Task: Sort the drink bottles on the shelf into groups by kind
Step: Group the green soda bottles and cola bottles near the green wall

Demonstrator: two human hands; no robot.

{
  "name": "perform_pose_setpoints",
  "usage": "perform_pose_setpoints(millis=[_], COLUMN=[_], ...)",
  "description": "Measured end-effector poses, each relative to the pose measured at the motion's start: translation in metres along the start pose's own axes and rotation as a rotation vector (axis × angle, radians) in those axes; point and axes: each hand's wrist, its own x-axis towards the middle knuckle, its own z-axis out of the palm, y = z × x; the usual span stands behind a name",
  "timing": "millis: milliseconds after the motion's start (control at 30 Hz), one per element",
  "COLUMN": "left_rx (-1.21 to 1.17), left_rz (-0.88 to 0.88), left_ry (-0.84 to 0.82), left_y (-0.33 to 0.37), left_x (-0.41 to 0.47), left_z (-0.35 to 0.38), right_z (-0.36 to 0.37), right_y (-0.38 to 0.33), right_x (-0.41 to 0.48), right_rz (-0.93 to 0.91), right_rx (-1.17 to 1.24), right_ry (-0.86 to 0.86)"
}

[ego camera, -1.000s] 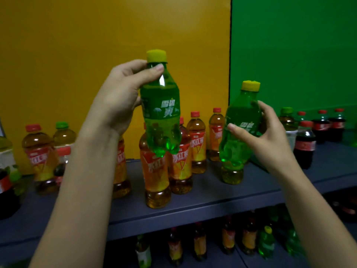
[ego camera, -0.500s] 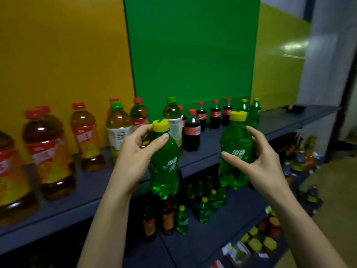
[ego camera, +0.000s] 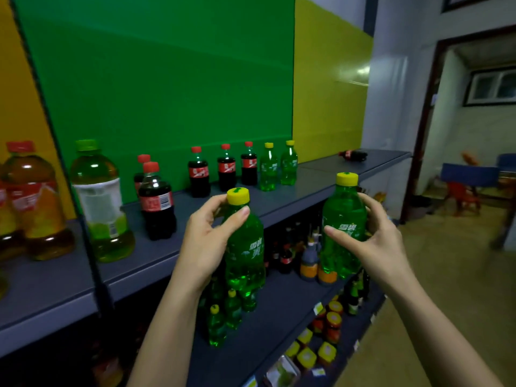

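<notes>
My left hand (ego camera: pixel 205 241) grips a green soda bottle (ego camera: pixel 245 255) with a yellow cap, upright, in front of the grey shelf (ego camera: pixel 279 202). My right hand (ego camera: pixel 374 241) holds a second green soda bottle (ego camera: pixel 344 219) of the same kind, a little higher and to the right. Two more green soda bottles (ego camera: pixel 268 169) stand together at the back of the shelf, right of three cola bottles (ego camera: pixel 226 169). Two cola bottles (ego camera: pixel 157 202) stand nearer the front. A green-tea bottle (ego camera: pixel 100 202) and amber tea bottles (ego camera: pixel 36 202) stand at the left.
One cola bottle (ego camera: pixel 353 155) lies on its side at the shelf's far right end. A lower shelf (ego camera: pixel 268 325) holds small green bottles, dark bottles and jars. A dark upright post (ego camera: pixel 92 247) crosses the shelf at left. An open doorway (ego camera: pixel 474 129) is at the right.
The view has swung right along the shelf. Both hands, each still holding its green bottle, have moved right with it, from the amber tea bottles toward the cola and green soda group.
</notes>
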Motion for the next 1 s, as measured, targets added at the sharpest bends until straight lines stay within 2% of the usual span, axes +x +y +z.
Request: perform_pose_setpoints(millis=[233, 367, 600, 1000], left_rx=[0.005, 0.03, 0.049, 0.254], left_rz=[0.06, 0.085, 0.099, 0.075], left_ry=[-0.031, -0.006, 0.108, 0.334], left_y=[-0.049, -0.074, -0.113, -0.156], left_x=[0.092, 0.154, 0.227, 0.282], left_z=[0.069, 0.098, 0.134, 0.174], right_z=[-0.009, -0.003, 0.013, 0.057], right_y=[0.069, 0.101, 0.148, 0.232], right_x=[0.088, 0.149, 0.233, 0.343], right_rz=[-0.017, -0.034, -0.061, -0.103], right_rx=[0.018, 0.002, 0.061, 0.25], right_ry=[-0.001, -0.068, -0.149, -0.406])
